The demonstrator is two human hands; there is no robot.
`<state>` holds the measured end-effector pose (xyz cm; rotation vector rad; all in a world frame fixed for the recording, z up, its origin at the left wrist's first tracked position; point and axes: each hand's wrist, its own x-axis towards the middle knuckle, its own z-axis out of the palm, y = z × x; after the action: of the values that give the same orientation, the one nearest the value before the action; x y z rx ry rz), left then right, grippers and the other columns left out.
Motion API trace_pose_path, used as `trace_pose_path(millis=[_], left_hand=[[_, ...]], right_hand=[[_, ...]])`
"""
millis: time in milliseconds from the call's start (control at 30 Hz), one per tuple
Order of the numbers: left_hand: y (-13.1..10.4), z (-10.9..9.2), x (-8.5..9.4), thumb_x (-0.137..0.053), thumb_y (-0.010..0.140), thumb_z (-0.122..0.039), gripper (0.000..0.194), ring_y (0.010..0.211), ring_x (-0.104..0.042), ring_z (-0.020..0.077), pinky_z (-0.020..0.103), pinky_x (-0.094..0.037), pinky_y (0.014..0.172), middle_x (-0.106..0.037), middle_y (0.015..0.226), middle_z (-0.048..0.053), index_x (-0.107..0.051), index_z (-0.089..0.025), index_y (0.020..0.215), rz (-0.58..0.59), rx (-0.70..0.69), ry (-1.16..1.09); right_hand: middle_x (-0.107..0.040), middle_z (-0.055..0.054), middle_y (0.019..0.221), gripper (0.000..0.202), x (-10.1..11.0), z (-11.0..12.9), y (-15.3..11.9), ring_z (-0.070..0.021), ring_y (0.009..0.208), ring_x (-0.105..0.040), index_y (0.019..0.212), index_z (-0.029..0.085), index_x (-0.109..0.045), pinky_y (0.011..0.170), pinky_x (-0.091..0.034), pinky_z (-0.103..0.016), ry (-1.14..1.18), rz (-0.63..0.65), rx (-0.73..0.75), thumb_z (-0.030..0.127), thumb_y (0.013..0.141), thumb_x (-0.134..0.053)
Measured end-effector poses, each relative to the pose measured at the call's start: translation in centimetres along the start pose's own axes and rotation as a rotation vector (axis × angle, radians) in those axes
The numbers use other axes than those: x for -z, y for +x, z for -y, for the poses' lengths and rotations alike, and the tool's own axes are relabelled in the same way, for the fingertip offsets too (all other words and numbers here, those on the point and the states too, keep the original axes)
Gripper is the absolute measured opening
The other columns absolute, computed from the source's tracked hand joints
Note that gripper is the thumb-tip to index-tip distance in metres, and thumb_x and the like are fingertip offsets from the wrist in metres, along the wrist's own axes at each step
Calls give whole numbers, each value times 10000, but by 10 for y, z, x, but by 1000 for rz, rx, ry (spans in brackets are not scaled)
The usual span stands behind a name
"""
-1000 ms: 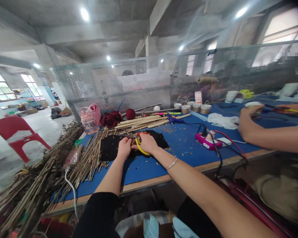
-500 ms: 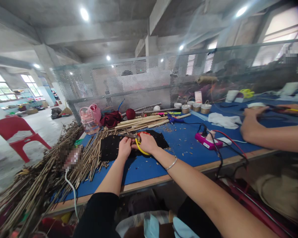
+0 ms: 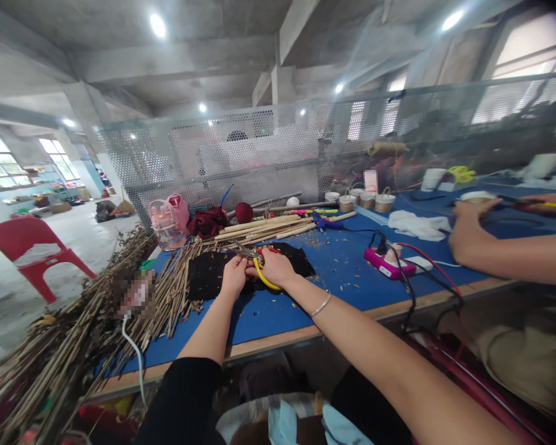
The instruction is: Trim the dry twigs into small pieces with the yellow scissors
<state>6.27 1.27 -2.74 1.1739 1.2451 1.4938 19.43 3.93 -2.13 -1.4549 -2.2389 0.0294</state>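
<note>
My right hand [image 3: 277,267] is closed round a pair of shears [image 3: 265,279] with a yellow and a red handle; their metal blades point left and away from me. Just left of it, my left hand [image 3: 234,274] is closed in a pinch close under the blades. What its fingers hold is too small and hidden to make out. Both hands are over a black cloth [image 3: 204,278] strewn with small plant bits. A bundle of thin dry sticks [image 3: 167,293] lies left of the cloth, partly on the blue table [image 3: 343,309].
Behind the cloth lie thicker peeled sticks [image 3: 259,227], a dark red ball [image 3: 243,212] and a blue glue gun [image 3: 327,222]. A pink bag [image 3: 169,219] stands back left. Rightward are a magenta power strip [image 3: 383,264] with cables, a white cloth [image 3: 419,225] and a co-worker's arm [image 3: 509,250].
My hands and the shears stay almost in place, with only a slight shift. The co-worker's hands at the right have barely moved.
</note>
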Motion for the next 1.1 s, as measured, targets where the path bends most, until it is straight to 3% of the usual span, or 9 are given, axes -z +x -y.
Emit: trace_pose_path(millis=[300,567,733,833,967,1100], left_hand=[[2,3,2,-551,715,-333,196,364,-351,41,165,-259,362,-512,524,-31,-546,-145,658,6,-31,17],[4,5,4,-515,747,-316,225,340,-338,50,170,-252,346,-431,450,-50,-485,-161,586,-21,-47,40],[7,4,6,-524,745,-283,138,357,-350,51,170,-299,370,-393,451,-69,-552,-157,694,-97,-63,29],[8,4,6,-532,746,-267,155,384,-384,50,172,-344,405,-449,497,-58,-584,-150,834,-118,-66,13],[9,5,4,-567,729,-230,353,467,-494,67,174,-390,457,-583,631,-14,-494,-159,1068,-135,-53,-78],[11,6,5,-587,717,-262,223,542,-549,82,185,-418,489,-638,752,49,-528,-140,894,-119,-16,-137]], right_hand=[[-657,-103,902,671,5,1,1,-245,880,-614,966,196,-556,702,-426,-293,10,128,-78,759,609,-481],[-667,-112,902,649,7,2,1,-252,870,-624,933,195,-596,691,-447,-296,13,144,-85,755,637,-453],[-667,-106,890,646,5,5,0,-245,855,-624,946,197,-600,694,-441,-295,-13,101,-91,750,664,-422],[-666,-100,887,637,7,5,-1,-243,856,-618,952,208,-601,706,-431,-299,-24,45,-101,747,676,-406],[-658,-86,911,580,10,3,-1,-231,862,-610,938,228,-608,713,-419,-289,4,3,-135,720,696,-420],[-635,-71,948,538,11,3,-1,-212,889,-592,918,223,-601,713,-416,-270,40,3,-85,693,705,-449]])
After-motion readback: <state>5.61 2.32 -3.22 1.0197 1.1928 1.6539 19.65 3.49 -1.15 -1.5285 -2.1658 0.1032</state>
